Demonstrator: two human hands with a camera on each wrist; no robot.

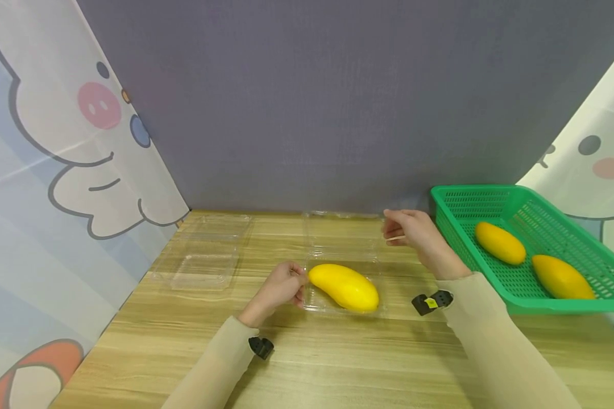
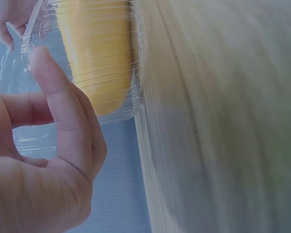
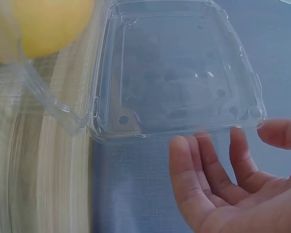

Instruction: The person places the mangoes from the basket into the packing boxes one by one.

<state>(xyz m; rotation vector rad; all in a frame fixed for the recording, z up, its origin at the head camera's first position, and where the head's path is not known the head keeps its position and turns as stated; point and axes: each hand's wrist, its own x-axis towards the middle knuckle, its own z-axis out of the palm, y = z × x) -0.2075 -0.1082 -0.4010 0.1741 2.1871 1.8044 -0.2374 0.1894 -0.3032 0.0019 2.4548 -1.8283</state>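
A hinged clear plastic box (image 1: pixel 314 304) stands unfolded on the wooden table, with a yellow mango (image 1: pixel 344 287) lying in its near half. My left hand (image 1: pixel 285 284) pinches the box's rim on the left side, with the thumb against the edge in the left wrist view. Beside the right edge of the raised clear lid (image 3: pixel 165 73) is my right hand (image 1: pixel 411 230). Its loosely curved fingers (image 3: pixel 184 170) are right at the lid's rim and corner in the right wrist view.
A green plastic basket (image 1: pixel 491 295) with two more mangoes (image 1: pixel 500 243) stands at the right. On the left of the table (image 1: pixel 337 363) sits another open clear box (image 1: pixel 202 270). A grey panel (image 1: pixel 307 102) rises behind the table, with cartoon-print cloth (image 1: pixel 41 238) at the sides.
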